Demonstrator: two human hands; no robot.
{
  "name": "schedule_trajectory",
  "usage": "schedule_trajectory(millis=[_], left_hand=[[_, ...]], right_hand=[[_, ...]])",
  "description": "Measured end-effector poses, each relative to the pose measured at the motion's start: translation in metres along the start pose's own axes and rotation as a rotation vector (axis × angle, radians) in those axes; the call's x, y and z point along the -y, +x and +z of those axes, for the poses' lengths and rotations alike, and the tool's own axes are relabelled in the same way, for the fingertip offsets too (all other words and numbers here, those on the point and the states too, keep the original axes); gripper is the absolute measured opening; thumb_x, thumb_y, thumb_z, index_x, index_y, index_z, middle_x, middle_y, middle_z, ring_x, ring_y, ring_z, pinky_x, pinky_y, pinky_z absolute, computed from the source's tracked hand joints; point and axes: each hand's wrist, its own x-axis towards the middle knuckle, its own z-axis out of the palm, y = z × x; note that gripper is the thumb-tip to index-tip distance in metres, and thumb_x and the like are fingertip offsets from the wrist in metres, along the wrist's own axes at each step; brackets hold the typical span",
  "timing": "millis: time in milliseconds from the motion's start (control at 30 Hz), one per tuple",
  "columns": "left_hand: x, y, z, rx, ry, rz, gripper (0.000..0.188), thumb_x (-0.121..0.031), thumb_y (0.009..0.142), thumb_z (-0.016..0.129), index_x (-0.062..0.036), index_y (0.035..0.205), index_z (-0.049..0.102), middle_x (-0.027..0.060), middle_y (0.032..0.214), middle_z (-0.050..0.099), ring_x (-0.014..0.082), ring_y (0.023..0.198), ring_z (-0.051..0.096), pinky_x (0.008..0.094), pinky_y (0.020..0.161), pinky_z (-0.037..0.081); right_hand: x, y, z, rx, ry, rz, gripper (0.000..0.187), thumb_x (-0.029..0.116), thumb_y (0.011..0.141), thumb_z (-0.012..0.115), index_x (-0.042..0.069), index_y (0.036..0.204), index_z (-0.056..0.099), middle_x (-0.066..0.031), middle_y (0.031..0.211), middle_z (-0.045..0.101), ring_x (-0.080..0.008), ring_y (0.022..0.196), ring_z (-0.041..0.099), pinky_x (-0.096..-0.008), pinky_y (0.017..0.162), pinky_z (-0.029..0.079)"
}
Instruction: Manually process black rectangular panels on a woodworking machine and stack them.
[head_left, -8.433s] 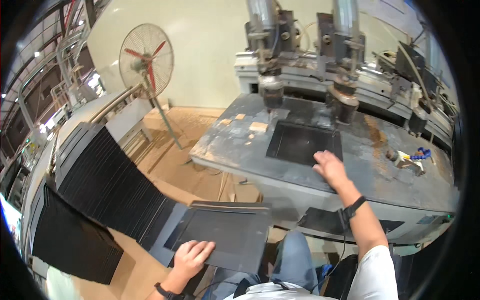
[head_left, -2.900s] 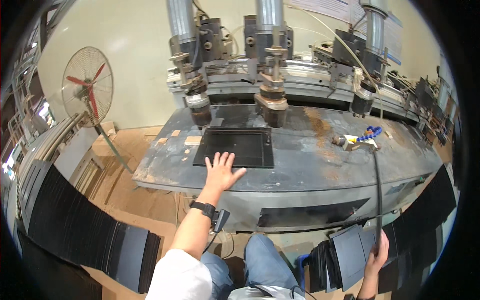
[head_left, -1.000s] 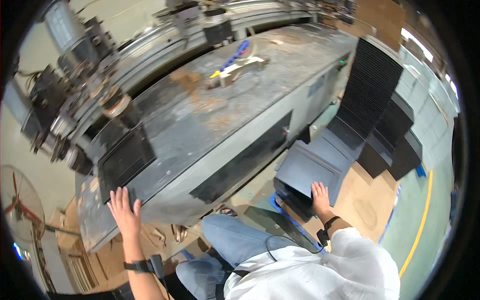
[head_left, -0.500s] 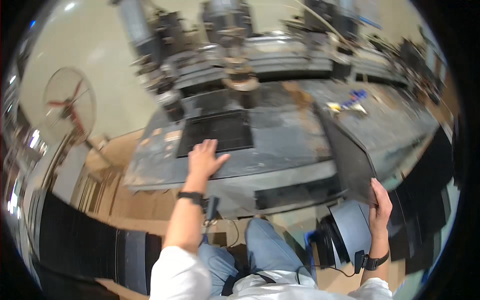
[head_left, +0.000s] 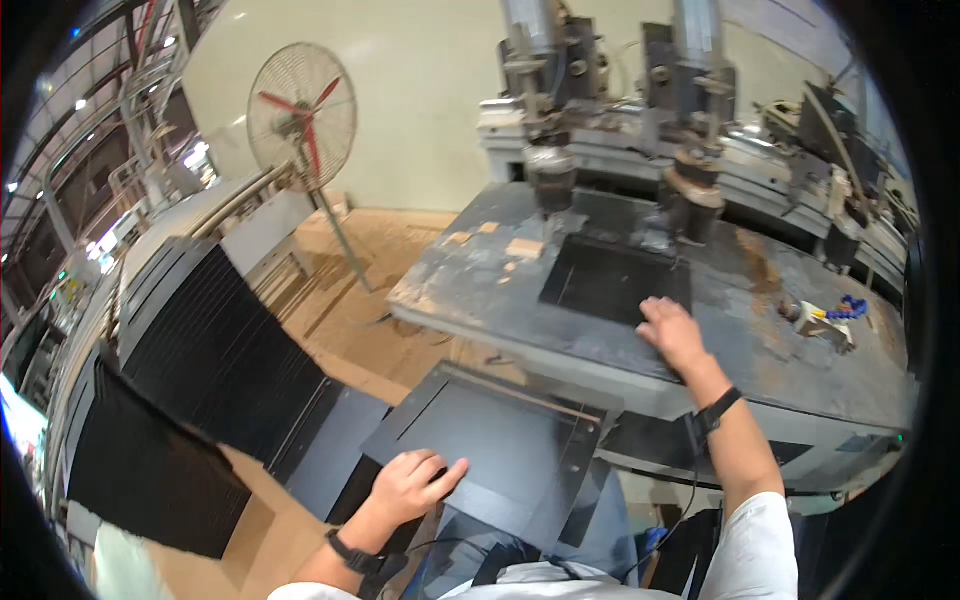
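Observation:
My left hand [head_left: 412,487] grips the near-left edge of a grey-black flat panel [head_left: 490,440] with a narrow slot and small holes near its edges. This panel lies tilted above my lap. Over the machine table, my right hand [head_left: 672,335] rests with its fingers spread on the near right part of a second black panel [head_left: 615,280]. That panel lies flat on the grey machine table [head_left: 480,290], below two vertical drilling or routing heads, the left head [head_left: 550,170] and the right head [head_left: 693,190].
Stacked dark panels [head_left: 210,350] stand at the left, beside more panels [head_left: 150,470] at the lower left. A pedestal fan [head_left: 300,118] is behind them. Wood scraps [head_left: 524,248] lie on the table's left side. A blue segmented hose [head_left: 848,308] sits at its right.
The view has swung left. My left hand has left the table panel and now grips another panel near my lap. My right hand has released its panel and moved onto the table panel.

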Motion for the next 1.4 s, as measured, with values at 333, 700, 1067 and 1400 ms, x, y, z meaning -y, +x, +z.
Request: schedule_trajectory(millis=[333,700,1067,1400], left_hand=[[0.025,-0.087,-0.048,0.222,0.459,-0.746,0.044,-0.007,0.073,0.061,-0.0087,0.117,0.060,0.0039,0.104,0.062,0.0214,0.094,0.056,0.0337,0.074,0.044],[0.069,-0.148,0.037,0.272,0.202,-0.824,0.064,-0.039,0.071,0.073,-0.0093,0.125,0.056,0.0098,0.125,0.057,0.0315,0.118,0.049,0.0448,0.097,0.040],[0.039,0.074,0.074,0.031,-0.089,-0.345,0.057,-0.017,0.073,0.074,-0.0063,0.125,0.054,0.0148,0.129,0.050,0.0357,0.126,0.041,0.0472,0.106,0.032],[0.021,0.270,0.219,0.354,-0.198,-0.318,0.076,-0.066,0.086,0.043,-0.0156,0.143,0.037,0.0108,0.149,0.031,0.0331,0.140,0.023,0.0611,0.110,0.011]], right_hand=[[0.016,0.021,0.007,-0.060,0.007,0.035,0.050,0.027,0.084,0.064,0.009,0.129,0.053,-0.0135,0.134,0.051,-0.0357,0.127,0.042,-0.0447,0.107,0.033],[-0.021,-0.299,-0.018,-0.380,0.138,0.377,0.053,0.009,0.081,0.061,0.001,0.131,0.047,-0.0181,0.137,0.046,-0.0359,0.132,0.037,-0.0449,0.107,0.030],[-0.013,-0.602,0.106,0.380,-0.293,1.428,0.081,0.015,0.077,0.065,0.008,0.147,0.024,-0.0075,0.154,0.020,-0.0335,0.143,0.014,-0.0600,0.110,0.017],[-0.022,-0.590,-0.033,-0.562,-0.088,1.263,0.050,-0.011,0.075,0.053,-0.003,0.124,0.054,-0.0214,0.122,0.058,-0.0354,0.112,0.056,-0.0370,0.101,0.040]])
